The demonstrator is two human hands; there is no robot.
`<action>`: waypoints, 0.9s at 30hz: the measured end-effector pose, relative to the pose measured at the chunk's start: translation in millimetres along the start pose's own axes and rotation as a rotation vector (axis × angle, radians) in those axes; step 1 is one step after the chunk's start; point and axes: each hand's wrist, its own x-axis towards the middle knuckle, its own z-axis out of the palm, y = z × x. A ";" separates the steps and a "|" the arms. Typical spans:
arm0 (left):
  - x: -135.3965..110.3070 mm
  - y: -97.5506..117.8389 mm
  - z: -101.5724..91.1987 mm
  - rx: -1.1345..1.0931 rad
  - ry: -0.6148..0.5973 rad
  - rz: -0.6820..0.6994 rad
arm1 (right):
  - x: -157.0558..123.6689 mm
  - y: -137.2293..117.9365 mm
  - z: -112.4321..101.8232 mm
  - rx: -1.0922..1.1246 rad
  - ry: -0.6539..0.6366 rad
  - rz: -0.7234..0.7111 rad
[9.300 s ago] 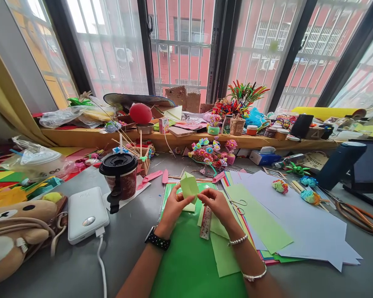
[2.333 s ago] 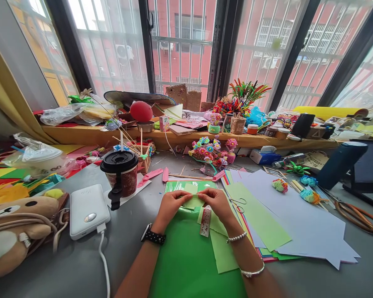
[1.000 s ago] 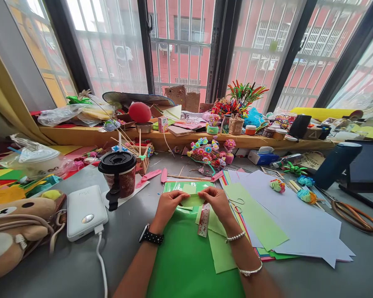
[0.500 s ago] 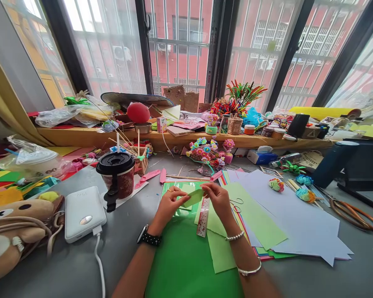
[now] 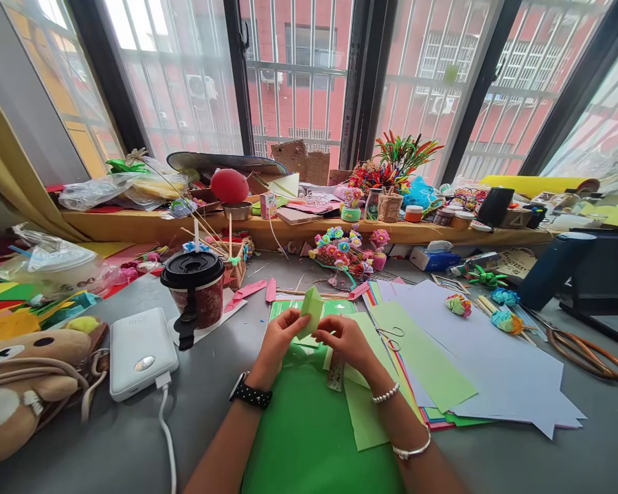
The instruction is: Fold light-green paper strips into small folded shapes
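Observation:
A small folded piece of light green paper point(image 5: 312, 309) stands upright above the green mat, pinched by my left hand point(image 5: 281, 339) between thumb and fingers. My right hand point(image 5: 345, 343) has its thumb and fingertips closed at the lower right corner of the same paper. Beneath my right hand lies a white patterned ruler point(image 5: 334, 381), its upper part hidden. More light green paper point(image 5: 365, 418) lies on the glossy green mat point(image 5: 319, 439), partly covered by my right wrist. A pair of scissors point(image 5: 393, 336) rests just right of that hand.
To the right lies a stack of white sheets point(image 5: 494, 384) with coloured paper under it. At left are a lidded cup point(image 5: 193, 288), a white power bank point(image 5: 141, 353) and a plush bear point(image 5: 25, 391). Large orange-handled scissors point(image 5: 592, 353) lie far right. Craft flowers point(image 5: 340, 250) stand behind.
The green paper has turned from lying slantwise between both hands to standing upright in my left hand. My right hand has moved down and left, to the paper's lower corner.

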 end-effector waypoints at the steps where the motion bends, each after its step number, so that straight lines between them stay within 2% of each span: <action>1: 0.2 -0.3 -0.2 -0.001 -0.014 0.002 | 0.0 0.1 0.3 -0.002 0.012 0.005; 4: 0.6 0.0 -1.8 -0.002 -0.030 0.000 | 0.3 -0.1 0.9 0.017 0.026 0.013; 9: 0.8 3.0 -5.0 0.013 0.061 -0.026 | 1.5 0.4 0.5 0.162 0.098 0.018; 12: 0.2 4.8 -4.4 -0.041 0.030 -0.059 | 2.0 -0.8 -1.2 0.267 0.142 0.028; 17: -1.8 5.7 0.5 -0.070 0.025 -0.082 | 1.8 -6.0 -2.1 0.375 0.103 0.083; 23: -4.2 6.1 6.5 0.008 -0.068 -0.151 | 1.7 -1.3 -3.1 0.313 0.086 0.080; 27: -2.1 7.9 1.9 0.077 -0.072 -0.126 | 1.7 1.4 -9.2 0.238 0.070 0.118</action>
